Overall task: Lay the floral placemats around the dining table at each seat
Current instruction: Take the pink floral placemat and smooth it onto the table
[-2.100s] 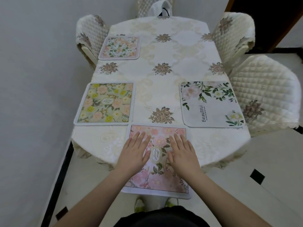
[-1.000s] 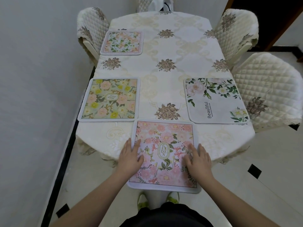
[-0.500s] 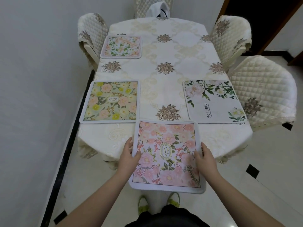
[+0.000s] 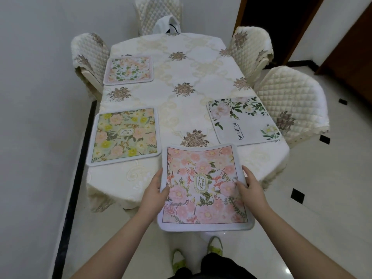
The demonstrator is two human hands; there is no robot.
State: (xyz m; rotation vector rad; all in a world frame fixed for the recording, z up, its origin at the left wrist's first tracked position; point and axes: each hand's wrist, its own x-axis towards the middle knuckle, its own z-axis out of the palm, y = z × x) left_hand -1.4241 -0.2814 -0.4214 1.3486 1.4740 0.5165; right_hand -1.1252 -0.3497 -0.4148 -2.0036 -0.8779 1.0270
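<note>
A pink floral placemat with an oval "GARDEN" label hangs lifted over the near end of the dining table, its far edge curling up. My left hand pinches its left edge and my right hand pinches its right edge. Three other mats lie flat on the cream tablecloth: a yellow-and-pink one at near left, a pale green-and-peach one at far left, and a white "Beautiful" one at right.
Quilted cream chairs stand at far left, far end, far right and right. A white bag rests at the far end. The wall runs close along the left; a dark doorway opens at back right.
My hands went from pressing flat on the pink mat to gripping its two side edges. The mat has come up off the table and toward me.
</note>
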